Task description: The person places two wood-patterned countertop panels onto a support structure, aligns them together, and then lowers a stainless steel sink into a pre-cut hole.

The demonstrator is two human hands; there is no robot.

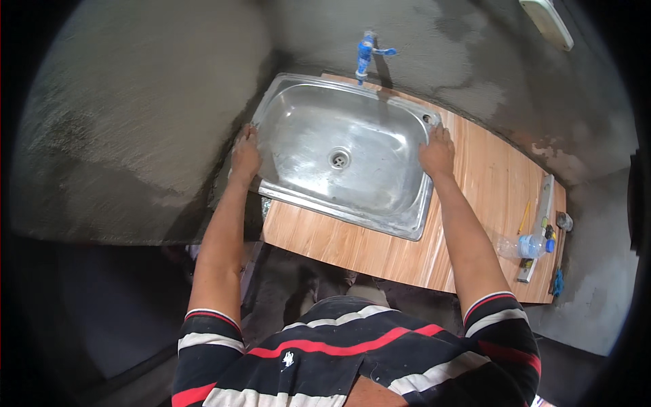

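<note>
- Sink (305, 129): stainless, rectangular, rounded basin facing up. Sits on the left part of the wood-grain counter (485, 183), turned slightly askew to its front edge. Can't tell what carries its left end.
- Drain (339, 159): round, cross-shaped strainer, near the middle of the sink floor.
- Hole (426, 119): small, round, in the sink's rear right corner.
- Left hand (245, 157): at the sink's left edge, fingers curled onto the rim, gripping it. Undersides of the fingers hidden.
- Right hand (437, 154): on the sink's right rim, just in front of the corner hole. Thumb on the inner side, fingers bent over the rim, gripping it.
- Tap (364, 57): blue, on the wall behind the sink, spout pointing down toward the rear rim. Can't tell height above it.
- Left wall (163, 88): rough grey render, left of the sink.
- Right of the sink, well apart, at the counter's far end: a long metallic bar (544, 197), a clear bottle (527, 246) with blue cap lying across it, a yellow pencil (525, 217) just beside the bar.
- Striped shirt (325, 346): in front of the sink; both bare forearms reach from it to the rim.
</note>
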